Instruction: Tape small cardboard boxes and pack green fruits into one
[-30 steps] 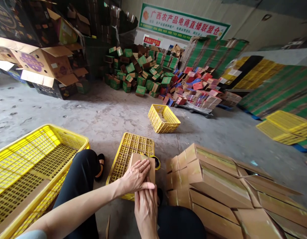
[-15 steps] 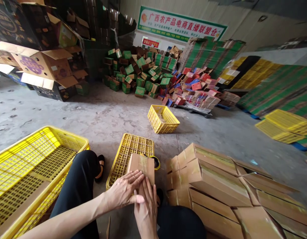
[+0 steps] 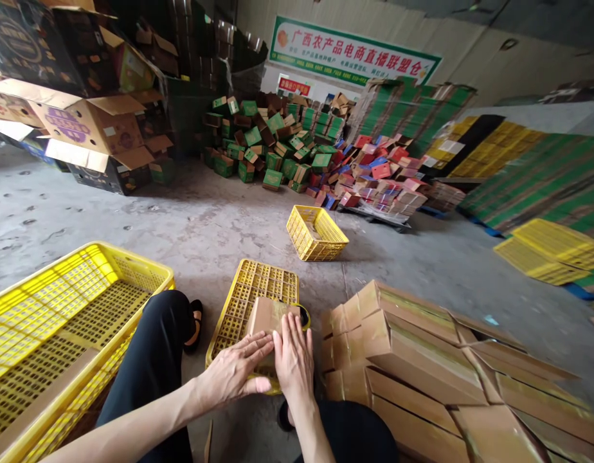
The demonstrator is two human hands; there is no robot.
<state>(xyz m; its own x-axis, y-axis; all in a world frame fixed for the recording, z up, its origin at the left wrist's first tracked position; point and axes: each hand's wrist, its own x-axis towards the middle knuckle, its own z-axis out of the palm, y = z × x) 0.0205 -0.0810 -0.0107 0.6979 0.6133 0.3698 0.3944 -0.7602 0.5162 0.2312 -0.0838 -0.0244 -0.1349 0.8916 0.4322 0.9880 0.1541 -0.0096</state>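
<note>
A small brown cardboard box (image 3: 267,315) rests on an upturned yellow crate (image 3: 258,286) in front of me. My left hand (image 3: 234,372) lies flat against the box's near left side, fingers stretched out. My right hand (image 3: 294,360) presses flat on the box's top right, fingers together and extended. A roll of tape (image 3: 304,315) peeks out just behind the box. My knee in black trousers (image 3: 157,347) is to the left.
A large yellow crate (image 3: 60,308) stands at my left. Stacked folded cardboard boxes (image 3: 422,366) lie at my right. A small yellow basket (image 3: 316,233) sits on the concrete floor ahead. Heaps of green boxes (image 3: 268,141) and red boxes (image 3: 378,173) line the back.
My right hand has slid forward onto the box's top. My left hand has drawn back toward me along the box's near side.
</note>
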